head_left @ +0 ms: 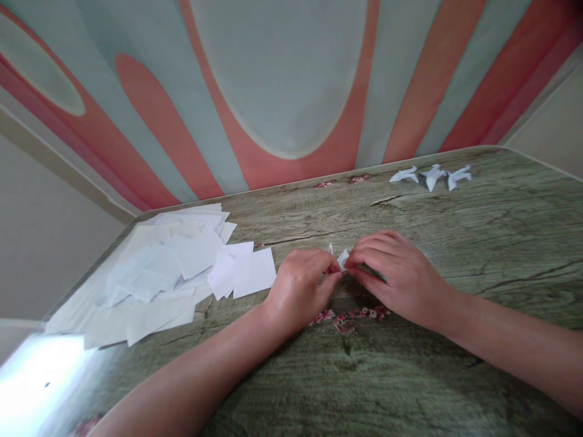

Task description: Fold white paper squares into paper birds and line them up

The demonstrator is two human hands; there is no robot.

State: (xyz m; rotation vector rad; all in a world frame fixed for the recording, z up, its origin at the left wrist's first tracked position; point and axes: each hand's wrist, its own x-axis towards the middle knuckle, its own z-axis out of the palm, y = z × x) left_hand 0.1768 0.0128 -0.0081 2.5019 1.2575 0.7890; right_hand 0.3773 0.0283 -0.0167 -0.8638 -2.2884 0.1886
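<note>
Over the desk [410,382], the small folded white paper [343,260] sits between the two hands at their fingertips, pinched between nearly closed thumb and fingers by the left hand [301,284] on one side and the right hand [397,274] on the other.

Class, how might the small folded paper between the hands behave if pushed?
The folded paper would probably slide easily, being small and likely light. Its folds may make it stiffer than the flat sheets, though its thin pointed tips could bend.
</note>
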